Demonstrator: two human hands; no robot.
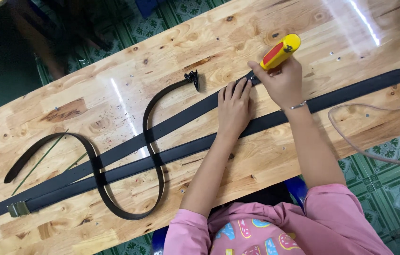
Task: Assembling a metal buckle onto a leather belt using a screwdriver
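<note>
At frame centre, my left hand (234, 105) presses flat, pinning the belt (171, 126); my right hand (280, 80) grips a yellow tool (281, 51) against it.

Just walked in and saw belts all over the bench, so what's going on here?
A person in a pink top is working on black belts laid along a wooden table. The left hand presses flat on one straight belt. The right hand holds a yellow and red tool against the end of that belt. A second straight belt lies alongside, and a third belt curls across both.
</note>
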